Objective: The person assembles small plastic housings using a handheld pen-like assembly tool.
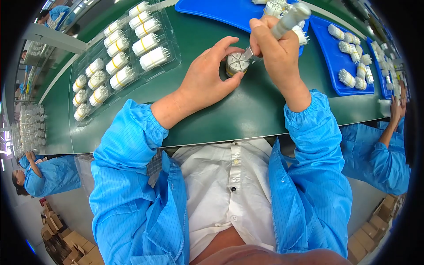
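My left hand point(201, 75) curls its thumb and fingers round a short white cylinder point(237, 63) standing on the green table. Wedge-shaped segments show on the cylinder's round top, and a yellow band circles its side. In my right fist point(280, 59) is a flat-bladed tool point(289, 21) with a thick, translucent pale handle. Its metal blade points down and left, and the tip is at the cylinder's right edge. Whether the tip presses into the cylinder cannot be made out.
Left on the green table point(198, 128) lies a clear plastic tray point(172, 48) with rows of banded white cylinders. Blue trays point(212, 9) point(324, 53) with more cylinders lie ahead and right. Co-workers in blue point(55, 176) point(375, 150) are at both sides. Cardboard boxes point(79, 240) stand on the floor.
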Demonstrator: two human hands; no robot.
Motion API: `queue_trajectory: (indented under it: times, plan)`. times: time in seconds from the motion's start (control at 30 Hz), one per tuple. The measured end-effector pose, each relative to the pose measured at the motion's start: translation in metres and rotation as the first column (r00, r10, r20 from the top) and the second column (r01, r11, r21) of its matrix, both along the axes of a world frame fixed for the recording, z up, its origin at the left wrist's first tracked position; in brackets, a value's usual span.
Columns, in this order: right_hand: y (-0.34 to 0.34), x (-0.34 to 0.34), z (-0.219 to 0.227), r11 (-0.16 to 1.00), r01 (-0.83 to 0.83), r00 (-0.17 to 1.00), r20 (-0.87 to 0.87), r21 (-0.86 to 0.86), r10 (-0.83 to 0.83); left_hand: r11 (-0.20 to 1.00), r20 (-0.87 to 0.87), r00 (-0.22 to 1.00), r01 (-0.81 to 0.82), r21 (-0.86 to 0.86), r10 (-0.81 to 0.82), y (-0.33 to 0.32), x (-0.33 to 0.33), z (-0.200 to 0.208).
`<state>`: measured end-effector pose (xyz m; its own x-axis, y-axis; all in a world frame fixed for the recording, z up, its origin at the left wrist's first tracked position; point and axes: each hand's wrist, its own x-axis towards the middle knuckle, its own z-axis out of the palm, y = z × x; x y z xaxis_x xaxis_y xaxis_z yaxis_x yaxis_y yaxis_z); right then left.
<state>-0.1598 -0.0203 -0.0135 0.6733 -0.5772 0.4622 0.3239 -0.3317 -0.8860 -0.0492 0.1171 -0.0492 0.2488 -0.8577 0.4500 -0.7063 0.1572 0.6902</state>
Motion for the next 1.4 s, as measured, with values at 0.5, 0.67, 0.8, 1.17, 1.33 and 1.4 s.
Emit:
queue_trajectory:
  times: [0.5, 0.67, 0.8, 1.17, 1.33, 1.4]
  plan:
    - [-0.006, -0.005, 0.002, 0.999, -0.004, 0.997, 0.083, 0.039, 0.0, 0.997, 0.015, 0.997, -0.071, 0.033, 0.071, 0.001, -0.003, 0.005]
    - [0.0, 0.001, -0.002, 0.999, -0.002, 1.0, -0.025, -0.034, 0.001, 1.0, -0.039, 0.999, 0.006, 0.02, -0.005, 0.0, 0.0, 0.003]
    - [-0.004, 0.001, -0.01, 0.996, -0.003, 0.998, -0.061, -0.088, -0.003, 1.0, -0.034, 0.999, 0.018, 0.023, -0.017, -0.002, 0.001, 0.002]
    - [-0.005, -0.005, 0.0, 1.0, 0.002, 0.998, 0.063, 0.029, -0.004, 0.999, -0.095, 0.996, 0.009, 0.05, -0.004, -0.001, 0.002, 0.005]
    - [-0.006, -0.002, 0.0, 0.999, -0.034, 0.999, 0.019, -0.027, 0.035, 0.994, -0.102, 0.992, 0.076, 0.078, -0.068, -0.001, 0.005, 0.005]
    - [-0.006, 0.001, -0.005, 0.995, -0.022, 1.0, -0.016, -0.094, 0.02, 0.993, -0.118, 0.989, 0.096, 0.072, -0.087, -0.001, 0.006, 0.005]
